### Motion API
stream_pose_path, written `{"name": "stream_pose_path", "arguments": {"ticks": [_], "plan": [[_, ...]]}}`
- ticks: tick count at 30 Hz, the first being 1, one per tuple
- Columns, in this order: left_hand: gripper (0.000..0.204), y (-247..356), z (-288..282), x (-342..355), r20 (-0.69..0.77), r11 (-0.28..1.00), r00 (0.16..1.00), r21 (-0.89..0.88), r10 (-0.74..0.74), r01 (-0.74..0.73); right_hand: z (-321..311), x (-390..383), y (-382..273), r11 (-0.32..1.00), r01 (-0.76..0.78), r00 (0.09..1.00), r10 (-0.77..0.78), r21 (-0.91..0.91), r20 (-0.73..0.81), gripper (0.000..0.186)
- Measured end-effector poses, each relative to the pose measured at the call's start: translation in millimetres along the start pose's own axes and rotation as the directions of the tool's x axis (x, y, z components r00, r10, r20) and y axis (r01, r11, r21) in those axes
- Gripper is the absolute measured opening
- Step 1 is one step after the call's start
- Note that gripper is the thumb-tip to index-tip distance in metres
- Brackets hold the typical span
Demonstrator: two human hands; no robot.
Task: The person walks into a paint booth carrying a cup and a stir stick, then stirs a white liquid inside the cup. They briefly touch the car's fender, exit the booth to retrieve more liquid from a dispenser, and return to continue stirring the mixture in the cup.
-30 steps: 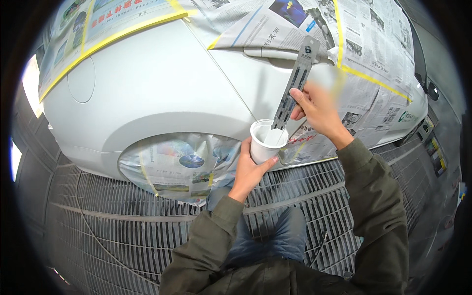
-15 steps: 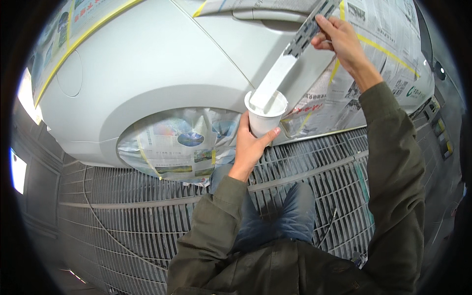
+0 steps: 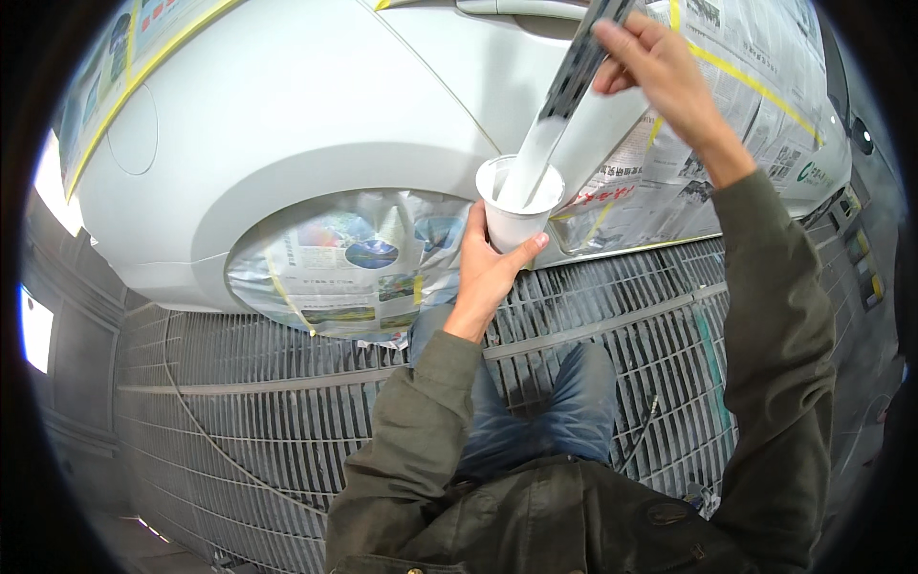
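Note:
My left hand (image 3: 492,273) is wrapped round a white plastic cup (image 3: 517,223), keeping it upright in front of the car. Pinched in my right hand (image 3: 660,72) is a flat mixing stick (image 3: 571,77), its upper part dark with markings. White paint coats the stick's lower part, which slants down into the cup. The tip is inside, and how much paint the cup holds I cannot tell. Just behind both hands stands the pale car body (image 3: 316,105), with its door handle (image 3: 521,8) at the top.
Newspaper masking (image 3: 354,258) covers the wheel arch, and more newspaper (image 3: 708,143) with yellow tape covers the car at right. Underfoot is a metal grating floor (image 3: 258,430). A thin hose (image 3: 206,435) lies across it at left. Dark wall panels (image 3: 81,373) stand at far left.
The stick has turned in my right hand and stands somewhat steeper in the cup. My right hand has shifted slightly up. My left hand still holds the cup in nearly the same place.

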State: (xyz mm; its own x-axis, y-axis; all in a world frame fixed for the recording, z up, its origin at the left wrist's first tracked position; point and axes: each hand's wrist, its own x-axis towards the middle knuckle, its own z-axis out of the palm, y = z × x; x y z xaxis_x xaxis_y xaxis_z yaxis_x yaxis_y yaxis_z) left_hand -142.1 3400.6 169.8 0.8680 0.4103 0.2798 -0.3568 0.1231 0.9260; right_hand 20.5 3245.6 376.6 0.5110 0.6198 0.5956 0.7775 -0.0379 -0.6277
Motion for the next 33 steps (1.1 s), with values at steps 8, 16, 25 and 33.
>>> {"name": "stream_pose_path", "arguments": {"ticks": [8,16,25,33], "plan": [[0.081,-21.4,4.1,-34.2,0.017,0.999,1.0,0.035,-0.017,0.017,58.7,-85.6,-45.4,0.986,-0.115,0.978,0.091,0.124,0.188,0.025],[0.084,-71.1,4.2,-81.2,0.015,0.997,0.997,-0.007,-0.079,0.079,69.4,-151.2,-36.5,0.994,-0.096,0.932,0.106,-0.045,0.345,0.019],[0.085,-83.2,3.8,-105.7,0.046,0.992,0.991,-0.025,-0.124,0.125,65.7,-185.2,-32.8,0.982,-0.189,0.919,0.179,-0.006,0.352,0.016],[0.087,-84.3,5.2,-117.7,0.177,0.98,0.968,-0.052,-0.18,0.192,50.2,-175.3,-37.8,0.885,-0.396,0.895,0.313,0.245,0.317,0.019]]}}
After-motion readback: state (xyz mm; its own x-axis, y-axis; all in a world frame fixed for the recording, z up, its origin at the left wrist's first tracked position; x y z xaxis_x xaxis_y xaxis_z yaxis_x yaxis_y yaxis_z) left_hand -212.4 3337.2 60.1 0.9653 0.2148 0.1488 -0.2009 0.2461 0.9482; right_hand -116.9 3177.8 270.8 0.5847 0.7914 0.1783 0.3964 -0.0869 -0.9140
